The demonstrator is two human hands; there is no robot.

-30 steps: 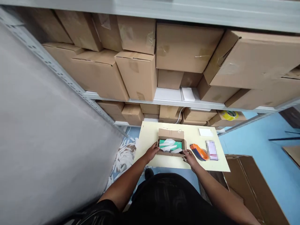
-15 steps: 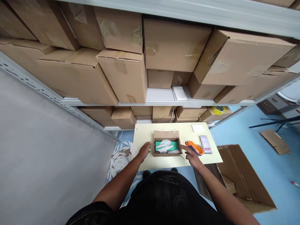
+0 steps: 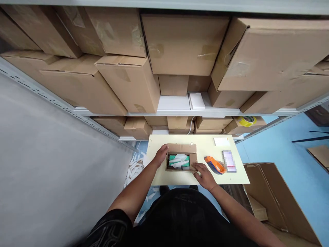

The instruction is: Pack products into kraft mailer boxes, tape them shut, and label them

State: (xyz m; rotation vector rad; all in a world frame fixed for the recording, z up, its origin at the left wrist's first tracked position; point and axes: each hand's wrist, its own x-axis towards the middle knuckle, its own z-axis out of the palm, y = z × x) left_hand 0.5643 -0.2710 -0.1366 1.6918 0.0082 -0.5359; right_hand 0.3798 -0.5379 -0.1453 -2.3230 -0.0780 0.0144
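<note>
A small open cardboard box [image 3: 181, 149] sits on a pale yellow table [image 3: 177, 176]. Inside it lie a green item [image 3: 172, 159] and white packing pieces [image 3: 180, 160]. My left hand [image 3: 160, 154] rests on the box's left end flap, fingers curled over it. My right hand [image 3: 203, 174] lies at the box's near right corner, its fingertips pressing the right flap inward. An orange tape dispenser [image 3: 215, 164] lies just right of the box.
A white card [image 3: 221, 141] and a blurred label [image 3: 228, 161] lie on the table's right part. Shelves of cardboard boxes [image 3: 180, 48] rise behind. A yellow tape roll [image 3: 246, 120] sits on a lower box. A large open carton [image 3: 282, 202] stands at right. White scraps [image 3: 135, 168] litter the floor.
Both hands have returned to the box: the left moved onto its left end flap, and the right came back from beside the tape dispenser to fold the right flap in.
</note>
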